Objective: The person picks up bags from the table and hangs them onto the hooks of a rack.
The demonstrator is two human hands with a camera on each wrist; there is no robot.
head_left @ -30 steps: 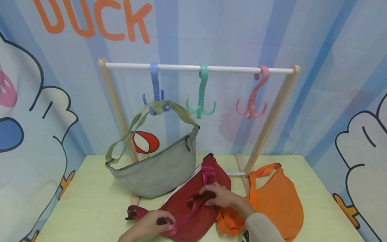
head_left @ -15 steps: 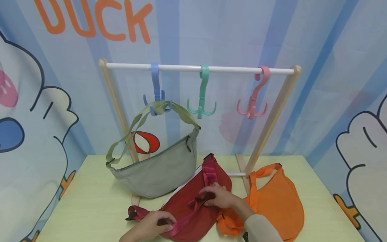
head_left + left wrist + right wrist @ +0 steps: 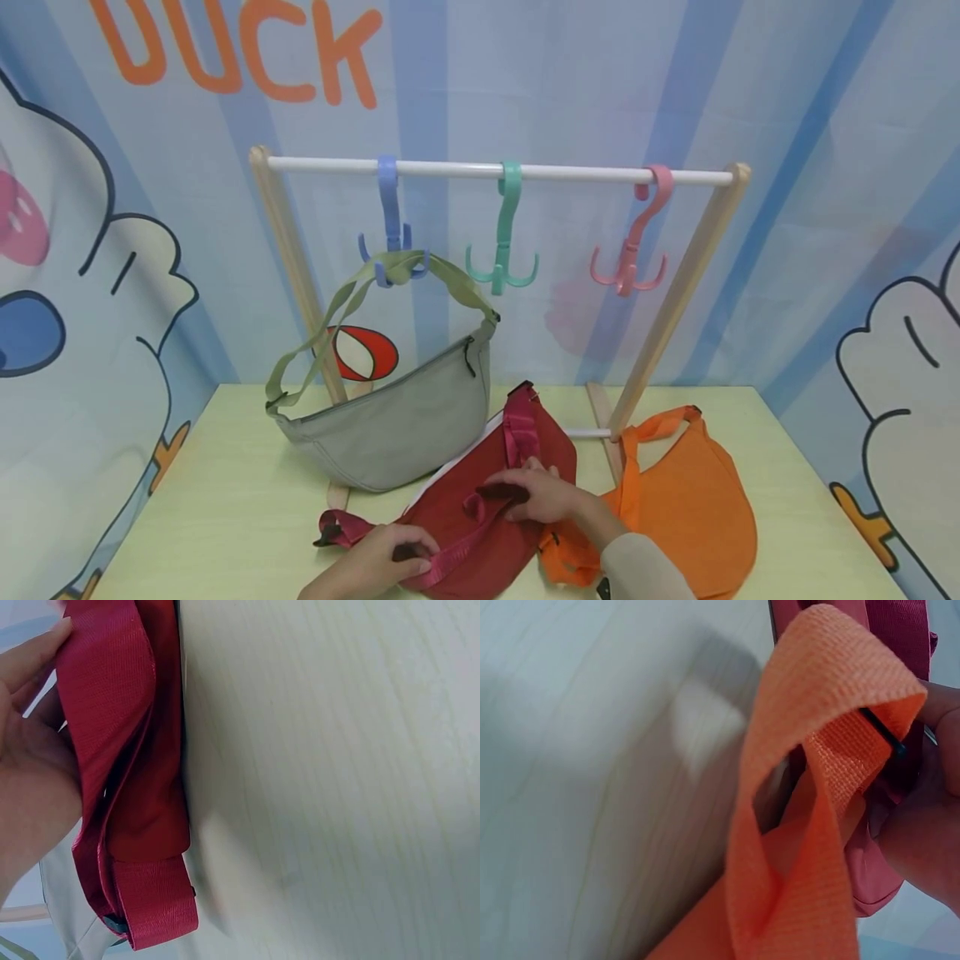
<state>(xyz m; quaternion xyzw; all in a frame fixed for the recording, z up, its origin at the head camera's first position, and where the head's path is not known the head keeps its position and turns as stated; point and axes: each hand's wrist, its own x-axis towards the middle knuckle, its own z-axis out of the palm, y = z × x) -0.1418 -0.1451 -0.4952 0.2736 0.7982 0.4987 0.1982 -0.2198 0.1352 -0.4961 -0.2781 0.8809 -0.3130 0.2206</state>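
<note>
A dark red sling bag (image 3: 491,533) lies on the table with its crimson strap (image 3: 453,557) running across its front. My left hand (image 3: 375,560) pinches this strap near the bag's lower left end; the left wrist view shows the thumb on the webbing (image 3: 105,682). My right hand (image 3: 543,498) holds the strap farther up, over the bag's middle, with thumb and fingers curled. A small loop of webbing stands up between the hands. In the right wrist view an orange strap (image 3: 817,667) partly covers my right hand (image 3: 930,817).
A grey-green sling bag (image 3: 405,433) hangs by its strap from a blue hook (image 3: 388,204). Green (image 3: 504,225) and pink (image 3: 633,233) hooks share the white rail (image 3: 450,169). An orange bag (image 3: 690,508) lies at right, its strap close to my right forearm.
My right hand has shifted slightly along the red strap and its fingers have moved a little. My left hand keeps its hold. The bags stay where they were.
</note>
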